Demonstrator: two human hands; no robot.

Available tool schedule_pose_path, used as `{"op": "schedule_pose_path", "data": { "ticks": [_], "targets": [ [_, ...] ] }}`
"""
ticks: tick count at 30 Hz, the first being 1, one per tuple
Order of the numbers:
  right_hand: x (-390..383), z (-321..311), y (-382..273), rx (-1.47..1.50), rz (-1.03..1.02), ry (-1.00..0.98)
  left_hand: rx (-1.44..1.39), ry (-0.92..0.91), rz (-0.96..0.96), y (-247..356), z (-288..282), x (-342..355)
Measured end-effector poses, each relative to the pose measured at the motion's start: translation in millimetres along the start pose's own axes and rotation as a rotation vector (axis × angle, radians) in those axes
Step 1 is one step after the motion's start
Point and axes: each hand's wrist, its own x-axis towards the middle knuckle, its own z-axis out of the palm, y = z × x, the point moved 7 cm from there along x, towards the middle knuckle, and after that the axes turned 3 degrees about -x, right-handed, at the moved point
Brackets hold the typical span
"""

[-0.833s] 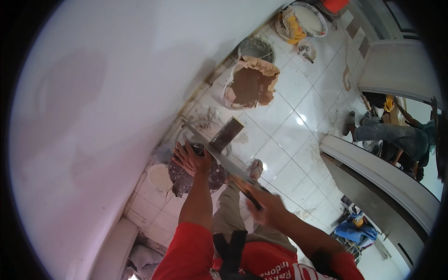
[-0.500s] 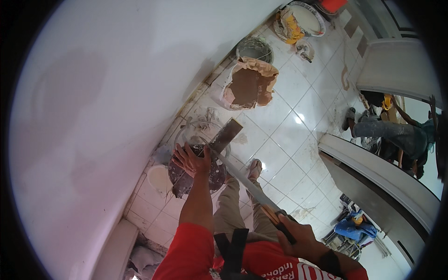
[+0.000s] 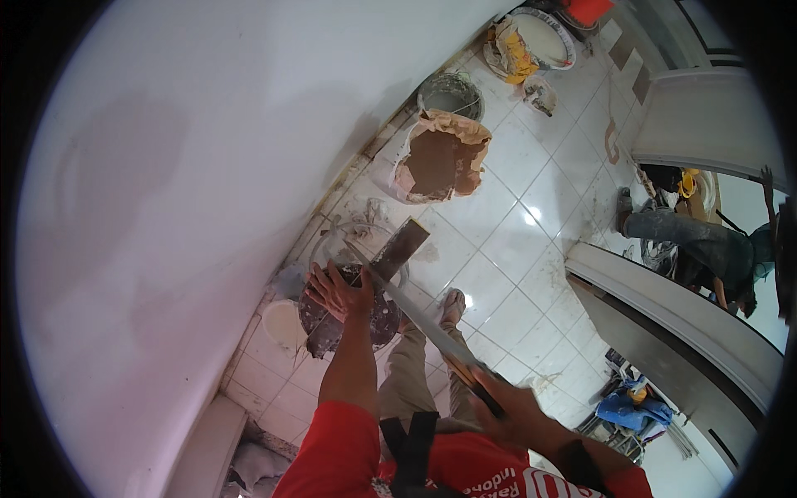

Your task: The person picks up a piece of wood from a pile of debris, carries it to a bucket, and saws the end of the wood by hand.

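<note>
The dark board point(image 3: 405, 244) lies on a splattered dark support point(image 3: 365, 324), a handsaw point(image 3: 427, 324) crossing it; the person's left grip point(image 3: 342, 294) rests spread beside the blade, the right grip point(image 3: 510, 408) closed round the handsaw's handle; beyond, an opened sack point(image 3: 436, 162) stands on the tiled floor point(image 3: 486, 278)

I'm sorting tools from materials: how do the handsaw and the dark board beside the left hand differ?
The handsaw has a long, tapering grey blade; the board is shorter and dark brown. In the picture, the handsaw slants down to the right, while the board slants up to the right. The right hand grips the handsaw; the board isn't in that grip. Both are elongated.
</note>
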Motion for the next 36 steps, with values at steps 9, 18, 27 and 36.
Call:
{"op": "schedule_pose_path", "data": {
  "ticks": [9, 18, 27, 36],
  "targets": [
    [-18, -9, -3, 0.015, 0.012, -0.001, 0.002, 0.028, 0.030, 5, 2, 9],
    [74, 48, 6, -0.104, -0.094, 0.111, -0.012, 0.047, 0.071, 9, -3, 5],
    [15, 7, 13, -0.048, -0.063, 0.044, 0.039, 0.056, 0.053, 1, -1, -2],
    [93, 43, -13, 0.060, -0.223, -0.031, 0.018, 0.048, 0.049, 4, 0, 2]
  ]
}}
